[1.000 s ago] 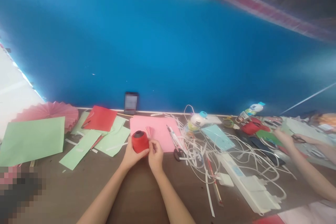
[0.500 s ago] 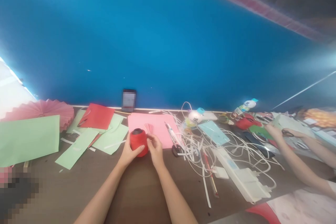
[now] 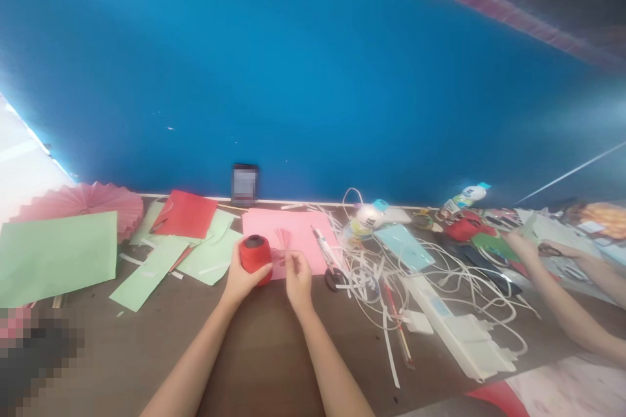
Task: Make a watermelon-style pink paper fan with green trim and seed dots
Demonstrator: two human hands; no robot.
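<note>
A spool of red thread (image 3: 255,255) stands tilted slightly in my left hand (image 3: 240,279), whose fingers and thumb wrap round its sides. Just to the right, my right hand (image 3: 298,278) has thumb and fingertips pinched together; faint thin strands between it and the spool look like thread. Behind the hands lies pink paper (image 3: 315,234), and on it a small pleated pink paper fan (image 3: 282,237), close to my right fingertips. Black-handled scissors (image 3: 334,279) rest at the paper's right edge, beside a pen-like stick (image 3: 320,239).
Green sheets (image 3: 149,273) and a red sheet (image 3: 184,214) lie on the left, before a large pink pleated fan (image 3: 92,199). Tangled white cables, a power strip (image 3: 462,332) and a bottle (image 3: 364,220) fill the right. A co-worker's hands (image 3: 525,244) hold scissors there.
My right hand has drawn away from the spool, a little to the right, its fingertips still pinched. The left hand keeps its hold on the spool. The whole view has shifted slightly.
</note>
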